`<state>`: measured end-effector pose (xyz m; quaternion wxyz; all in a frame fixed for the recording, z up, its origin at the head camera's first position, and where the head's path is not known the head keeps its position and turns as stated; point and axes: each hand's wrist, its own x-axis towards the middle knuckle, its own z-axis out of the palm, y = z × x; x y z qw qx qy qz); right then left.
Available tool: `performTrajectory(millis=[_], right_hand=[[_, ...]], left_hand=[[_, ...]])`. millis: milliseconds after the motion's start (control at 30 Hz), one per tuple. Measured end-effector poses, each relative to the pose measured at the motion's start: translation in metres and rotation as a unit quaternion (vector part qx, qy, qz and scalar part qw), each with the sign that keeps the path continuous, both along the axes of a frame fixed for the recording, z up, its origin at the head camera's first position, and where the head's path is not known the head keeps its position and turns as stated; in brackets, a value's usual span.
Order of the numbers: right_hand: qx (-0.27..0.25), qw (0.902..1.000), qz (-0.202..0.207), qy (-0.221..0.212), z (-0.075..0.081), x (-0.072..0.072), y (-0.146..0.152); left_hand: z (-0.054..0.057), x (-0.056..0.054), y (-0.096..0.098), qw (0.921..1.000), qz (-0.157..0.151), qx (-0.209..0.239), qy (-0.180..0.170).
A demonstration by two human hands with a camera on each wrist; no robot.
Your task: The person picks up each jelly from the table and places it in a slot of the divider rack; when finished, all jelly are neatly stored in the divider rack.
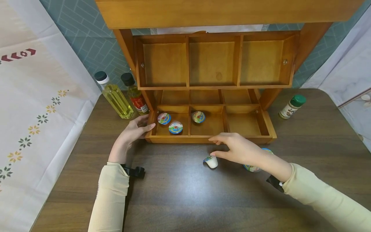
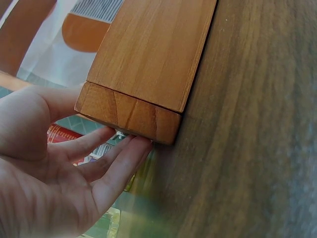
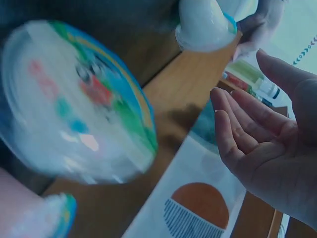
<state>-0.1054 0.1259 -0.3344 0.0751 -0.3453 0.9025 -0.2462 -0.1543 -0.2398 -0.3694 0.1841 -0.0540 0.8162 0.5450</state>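
My left hand (image 1: 134, 129) grips the front left corner of the wooden rack (image 1: 208, 139), thumb on one side and fingers on the other in the left wrist view. Over the table, my right hand (image 1: 233, 146) has its fingers loosely bent and holds nothing. Below its thumb, a small white cup (image 1: 212, 162) with a printed foil lid lies tipped on its side; in the right wrist view that cup (image 3: 203, 25) is apart from the fingers. Two more lidded cups (image 1: 251, 168) are partly hidden under the right forearm. Inside the rack, two cups (image 1: 175, 127) sit in the left compartment and one (image 1: 198, 117) in the middle.
Left of the rack stand an oil bottle (image 1: 118, 100) and a dark-capped bottle (image 1: 137, 96) with a red label. A green-capped jar (image 1: 292, 107) is on the right. The tilted upper tray (image 1: 214, 87) overhangs the lower compartments.
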Motion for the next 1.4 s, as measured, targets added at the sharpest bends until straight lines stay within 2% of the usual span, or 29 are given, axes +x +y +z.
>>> performTrajectory(millis=[300, 500, 767, 1067, 1400], right_hand=[[0.039, 0.9979, 0.001, -0.051, -0.011, 0.006, -0.006], [0.07, 0.9949, -0.014, -0.071, -0.015, 0.008, -0.011], [0.083, 0.9941, -0.008, -0.068, -0.02, 0.009, -0.012], [0.094, 0.9917, -0.003, -0.088, -0.021, 0.009, -0.018], [0.056, 0.9965, 0.006, -0.062, -0.023, 0.011, -0.015]], left_hand=[[0.0, -0.001, 0.001, 1.0, 0.003, -0.005, -0.003], [0.0, -0.001, 0.0, 1.0, 0.004, 0.0, -0.005], [-0.001, -0.001, -0.001, 1.0, 0.003, 0.0, -0.005], [-0.002, -0.002, -0.001, 1.0, 0.003, 0.0, -0.004], [-0.001, -0.001, -0.001, 1.0, 0.003, -0.002, -0.001]])
